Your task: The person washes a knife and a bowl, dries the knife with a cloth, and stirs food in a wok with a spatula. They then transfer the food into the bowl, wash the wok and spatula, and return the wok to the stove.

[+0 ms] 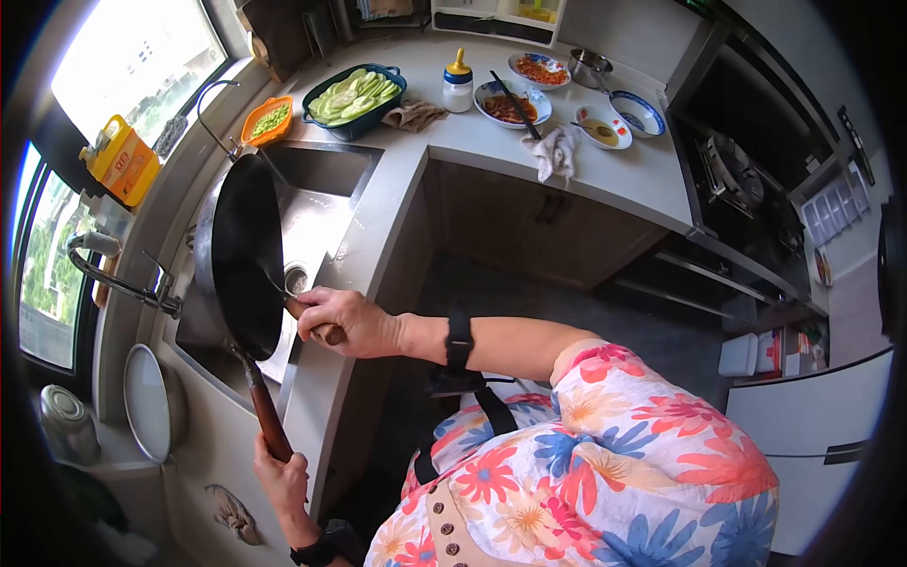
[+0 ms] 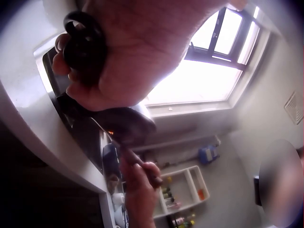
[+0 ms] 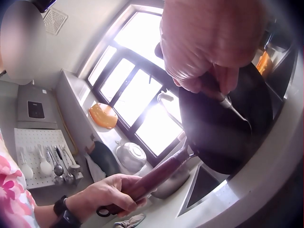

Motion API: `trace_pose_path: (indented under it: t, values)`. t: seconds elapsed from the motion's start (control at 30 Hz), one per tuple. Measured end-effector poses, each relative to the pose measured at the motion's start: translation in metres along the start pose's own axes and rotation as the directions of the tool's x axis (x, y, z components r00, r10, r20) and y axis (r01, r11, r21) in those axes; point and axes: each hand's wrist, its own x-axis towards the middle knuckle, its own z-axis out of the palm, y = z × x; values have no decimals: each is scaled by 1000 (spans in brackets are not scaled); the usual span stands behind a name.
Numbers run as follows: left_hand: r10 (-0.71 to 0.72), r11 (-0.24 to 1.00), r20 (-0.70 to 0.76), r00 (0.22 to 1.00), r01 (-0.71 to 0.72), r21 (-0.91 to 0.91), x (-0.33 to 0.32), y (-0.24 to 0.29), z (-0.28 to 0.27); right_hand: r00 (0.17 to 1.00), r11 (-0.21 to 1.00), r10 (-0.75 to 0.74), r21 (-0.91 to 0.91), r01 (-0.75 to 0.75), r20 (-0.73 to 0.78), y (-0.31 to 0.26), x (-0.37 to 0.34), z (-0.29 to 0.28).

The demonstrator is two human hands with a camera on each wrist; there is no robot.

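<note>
A black wok, tipped on its side, stands raised above the sink with its open face toward the right. My left hand grips the wok's long wooden handle near its end. With my right hand I hold a utensil by its short wooden handle. Its thin metal shaft reaches into the wok in the right wrist view; the working end is lost against the dark inside. In the left wrist view, a black loop at the end of the wok's handle sticks out of my left fist.
Faucets rise along the window side of the sink. A basin of sliced green vegetable and an orange basket stand beyond it. Bowls of food and a jar line the far counter. A metal lid-like pan leans at left.
</note>
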Motion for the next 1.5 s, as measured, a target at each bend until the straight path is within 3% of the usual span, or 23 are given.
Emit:
trace_pose_path:
  t: [0.2, 0.27, 0.4, 0.47, 0.53, 0.6, 0.63, 0.7, 0.8, 0.93, 1.0, 1.13, 1.2, 1.3, 1.5]
  values:
    - [-141, 974, 10, 990, 141, -175, 1, 3, -5, 999, 1000, 15, 9, -16, 52, 9, 5, 11]
    - [-179, 924, 89, 980, 199, -328, 6, 1, -7, 1000, 1000, 10, -4, -10, 19, 9, 7, 12]
    - [-195, 861, 133, 972, 235, -451, 13, -2, -8, 994, 999, -53, -5, 53, -99, 7, 10, 3]
    - [-192, 740, 218, 957, 287, -608, 14, 4, -7, 993, 1000, -11, -18, 9, -121, -3, 10, -9]
    - [-167, 702, 218, 961, 272, -658, 11, 10, -4, 993, 999, -28, -33, 25, -113, -6, 7, -21]
    - [-120, 547, 263, 957, 285, -787, 8, 18, 1, 989, 999, 33, 13, -31, -143, -13, 3, -35]
    - [-117, 552, 266, 957, 286, -784, 5, 24, 3, 992, 999, 44, 19, -42, -118, -18, 1, -44]
    - [-83, 418, 272, 959, 281, -864, -3, 39, 8, 989, 998, 52, 43, -47, -138, -33, -6, -65]
    - [-4, 347, 314, 949, 296, -890, -17, 65, 23, 986, 998, 48, 43, -42, -159, -53, -27, -110]
    - [118, 358, 377, 919, 314, -879, -37, 113, 58, 985, 1000, -14, 6, 15, -169, -90, -72, -194]
    - [164, 376, 411, 897, 328, -867, -45, 144, 82, 976, 998, 54, -5, -57, -213, -115, -101, -242]
    - [330, 428, 550, 768, 397, -812, -57, 202, 142, 948, 985, 51, -140, -99, -313, -165, -167, -330]
    - [394, 453, 611, 687, 433, -779, -60, 232, 178, 905, 960, 109, -193, -203, -411, -197, -199, -364]
    - [437, 512, 693, 574, 474, -716, -66, 283, 235, 855, 890, 38, -371, -264, -517, -229, -244, -408]
    - [422, 709, 839, 344, 452, -542, -71, 381, 345, 599, 853, -13, -321, -412, -801, -270, -317, -458]
